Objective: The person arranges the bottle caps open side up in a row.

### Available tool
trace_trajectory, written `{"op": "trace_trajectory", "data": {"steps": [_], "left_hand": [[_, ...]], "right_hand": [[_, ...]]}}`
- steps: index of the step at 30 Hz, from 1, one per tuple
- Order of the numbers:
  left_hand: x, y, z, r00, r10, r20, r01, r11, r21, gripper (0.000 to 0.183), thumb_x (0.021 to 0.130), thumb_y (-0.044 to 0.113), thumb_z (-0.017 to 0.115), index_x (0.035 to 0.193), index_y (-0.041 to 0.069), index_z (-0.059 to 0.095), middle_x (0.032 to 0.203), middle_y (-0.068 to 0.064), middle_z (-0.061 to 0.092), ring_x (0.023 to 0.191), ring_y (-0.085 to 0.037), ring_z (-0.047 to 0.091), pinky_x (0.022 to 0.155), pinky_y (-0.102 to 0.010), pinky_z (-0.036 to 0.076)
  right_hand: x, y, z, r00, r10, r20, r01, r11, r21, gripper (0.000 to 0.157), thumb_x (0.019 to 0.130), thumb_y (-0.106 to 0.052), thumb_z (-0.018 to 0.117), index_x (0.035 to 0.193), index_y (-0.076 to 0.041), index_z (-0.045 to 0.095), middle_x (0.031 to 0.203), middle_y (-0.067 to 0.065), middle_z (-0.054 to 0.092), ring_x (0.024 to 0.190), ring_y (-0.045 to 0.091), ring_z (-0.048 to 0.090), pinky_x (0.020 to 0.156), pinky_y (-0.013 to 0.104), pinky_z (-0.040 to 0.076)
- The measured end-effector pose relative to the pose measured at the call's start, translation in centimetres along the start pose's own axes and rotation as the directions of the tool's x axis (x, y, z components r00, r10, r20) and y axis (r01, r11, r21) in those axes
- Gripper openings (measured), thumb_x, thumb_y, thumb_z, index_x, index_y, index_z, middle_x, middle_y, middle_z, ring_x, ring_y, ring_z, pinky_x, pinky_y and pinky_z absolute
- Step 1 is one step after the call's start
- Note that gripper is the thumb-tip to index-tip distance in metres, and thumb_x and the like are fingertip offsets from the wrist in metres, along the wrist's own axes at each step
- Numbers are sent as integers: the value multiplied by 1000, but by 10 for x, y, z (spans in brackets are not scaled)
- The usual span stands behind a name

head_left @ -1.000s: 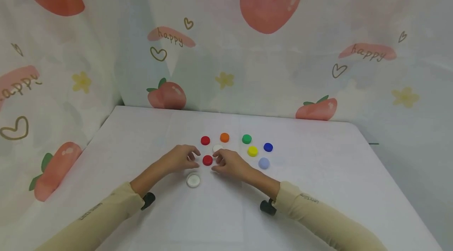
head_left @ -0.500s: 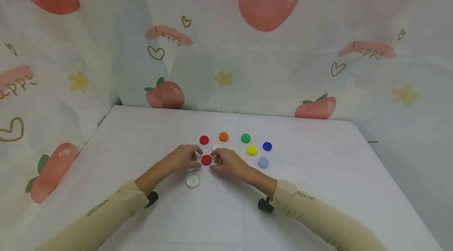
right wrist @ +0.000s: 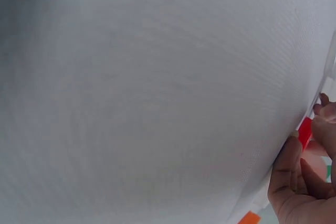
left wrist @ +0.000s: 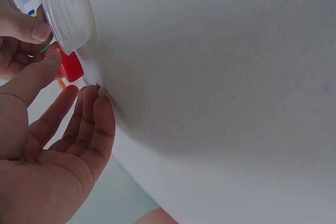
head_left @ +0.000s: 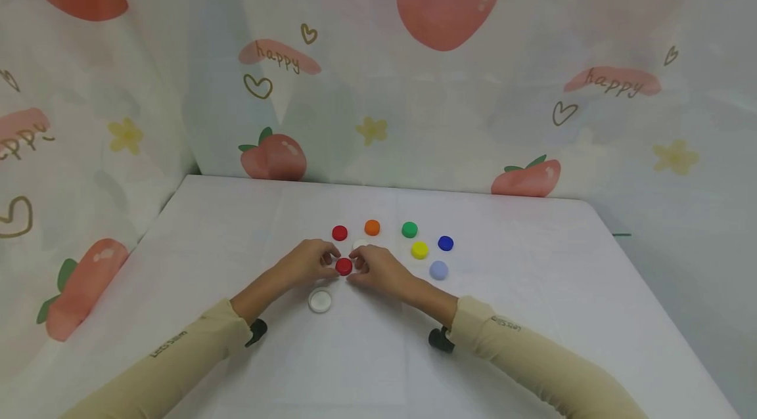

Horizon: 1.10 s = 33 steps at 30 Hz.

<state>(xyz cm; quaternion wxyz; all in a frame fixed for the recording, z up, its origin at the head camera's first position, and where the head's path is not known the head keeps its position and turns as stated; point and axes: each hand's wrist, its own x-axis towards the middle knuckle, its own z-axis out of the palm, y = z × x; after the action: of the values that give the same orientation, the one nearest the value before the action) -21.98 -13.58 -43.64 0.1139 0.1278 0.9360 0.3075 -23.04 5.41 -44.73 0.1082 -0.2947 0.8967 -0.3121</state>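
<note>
Left hand [head_left: 308, 263]: fingers and thumb spread in a loose curve at the left of the near red piece [head_left: 344, 266]. Right hand [head_left: 381, 269]: same loose spread, at its right. Neither appears to pinch it; exact contact cannot be told. Near red piece sits on the worktop [head_left: 378, 353], between the hands.

Progress, judged: handling looks early; no secure hold or lift evident, the other pieces lie separate.

Around the near red piece: white dish [head_left: 320, 300] nearer the person, slightly left; white piece [head_left: 360, 243] just beyond, partly covered by the right hand. Farther beyond: far red piece [head_left: 340, 233], orange piece [head_left: 372, 227]. Off right: green [head_left: 409, 230], yellow [head_left: 419, 249], dark blue [head_left: 445, 243], pale blue pieces [head_left: 439, 270]. Main obstruction seems to be the hands' closeness.
</note>
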Motion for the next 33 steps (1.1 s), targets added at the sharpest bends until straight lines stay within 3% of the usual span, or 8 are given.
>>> {"op": "trace_trajectory", "data": {"steps": [10,20,33], "left_hand": [[4,-2,5,999,27,-27,-26,999,32,30,78,13,78,105,7,67,84,0,60,80,-15,54,71,-24,49],[3,-4,8,997,47,-53,-44,998,45,28,78,14,78,104,9,68,82,1,57,78,-15,52,70,-25,47],[3,-5,11,997,24,-72,-21,999,31,25,78,17,79,98,10,67,81,0,55,77,-15,51,67,-25,45]], "right_hand": [[2,-2,2,999,-43,-30,42,999,-30,37,81,-13,75,113,-2,60,89,4,60,81,15,55,70,19,48],[8,-1,4,999,-37,-15,35,997,-75,34,81,-14,76,111,-2,64,85,0,61,79,13,55,70,17,47],[9,-3,5,999,-40,-12,39,994,-105,32,81,-14,75,109,-3,64,87,1,59,79,13,54,69,16,46]]}}
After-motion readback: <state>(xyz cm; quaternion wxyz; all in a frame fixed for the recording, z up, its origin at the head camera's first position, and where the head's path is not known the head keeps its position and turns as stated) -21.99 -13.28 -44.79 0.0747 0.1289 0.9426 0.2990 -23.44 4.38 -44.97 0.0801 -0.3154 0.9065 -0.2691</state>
